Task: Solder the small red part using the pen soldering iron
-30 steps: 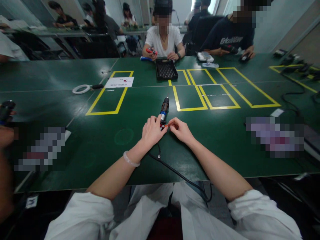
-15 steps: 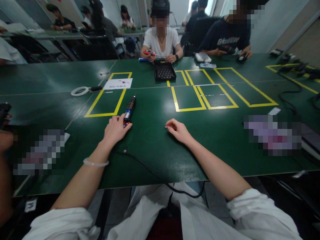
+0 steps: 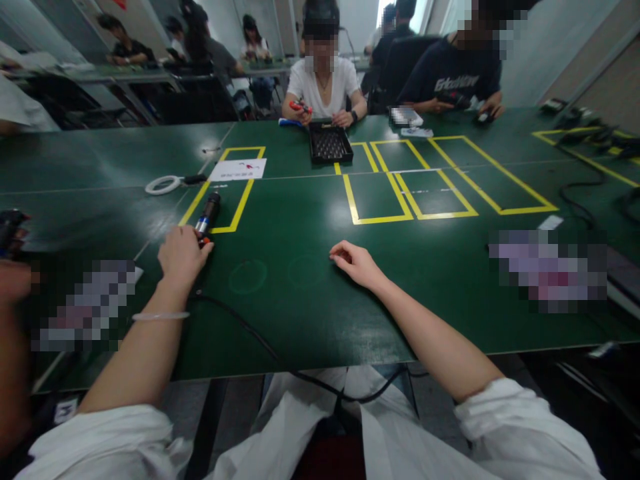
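My left hand [image 3: 183, 257] is wrapped round the handle of a corded electric screwdriver [image 3: 208, 215], at the near end of a yellow-taped rectangle on the left. Its dark nose points away from me, a blue and silver band shows ahead of my fingers, and a bit of red shows by my thumb. The black cord [image 3: 250, 327] runs back from it across the table edge towards my lap. My right hand [image 3: 357, 261] rests on the green table with its fingers curled together. Whatever may be inside those fingers is hidden.
Yellow tape rectangles [image 3: 383, 220] mark the table [image 3: 300, 320]. A white printed card [image 3: 237, 169] and a coiled white cable [image 3: 163, 185] lie left. Opposite, a person holds a red-handled tool [image 3: 301, 107] behind a black tray [image 3: 331, 143]. Blurred-out objects lie on both sides.
My left hand has carried the screwdriver leftwards from the middle to the left taped rectangle, trailing the cord. My right hand, earlier touching near its red part, has parted from it and stays in place.
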{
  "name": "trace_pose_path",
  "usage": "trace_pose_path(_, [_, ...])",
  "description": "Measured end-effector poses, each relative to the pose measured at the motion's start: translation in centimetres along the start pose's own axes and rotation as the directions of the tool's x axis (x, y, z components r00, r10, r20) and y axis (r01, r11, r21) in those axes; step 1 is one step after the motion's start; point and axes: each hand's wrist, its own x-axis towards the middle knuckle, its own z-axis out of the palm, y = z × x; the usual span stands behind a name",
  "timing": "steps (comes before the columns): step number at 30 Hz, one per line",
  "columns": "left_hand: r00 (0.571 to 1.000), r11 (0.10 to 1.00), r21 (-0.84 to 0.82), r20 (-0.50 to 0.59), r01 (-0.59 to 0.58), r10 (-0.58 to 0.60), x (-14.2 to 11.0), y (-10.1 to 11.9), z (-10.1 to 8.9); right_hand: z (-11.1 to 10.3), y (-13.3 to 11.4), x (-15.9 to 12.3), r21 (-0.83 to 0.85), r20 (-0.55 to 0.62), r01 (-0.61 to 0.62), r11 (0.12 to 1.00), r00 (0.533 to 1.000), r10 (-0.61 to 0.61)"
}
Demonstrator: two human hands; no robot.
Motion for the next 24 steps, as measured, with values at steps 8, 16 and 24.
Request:
trace_pose_path(8, [0.996, 0.997, -0.036, 0.046, 0.075, -0.073, 0.1, 1.2, -2.1, -0.1, -0.3, 0.0, -0.025, 0.016, 0.006, 1.0, 1.0, -0.006])
trace_pose_path(16, [0.902, 0.54, -0.788, -0.043, -0.295, 0.43, -3.0, 11.4, -5.5, 0.1, -0.2, 0.0, 0.033, 0.024, -0.022, 0.999, 0.999, 0.022])
trace_pose_path(24, [0.758, 0.127, -0.989, 0.026, -0.075, 0.652, -6.3, 19.5, -4.1, 0.2, 0.9, 0.6, 0.347, 0.038, -0.113, 0.931, 0.994, 0.107])
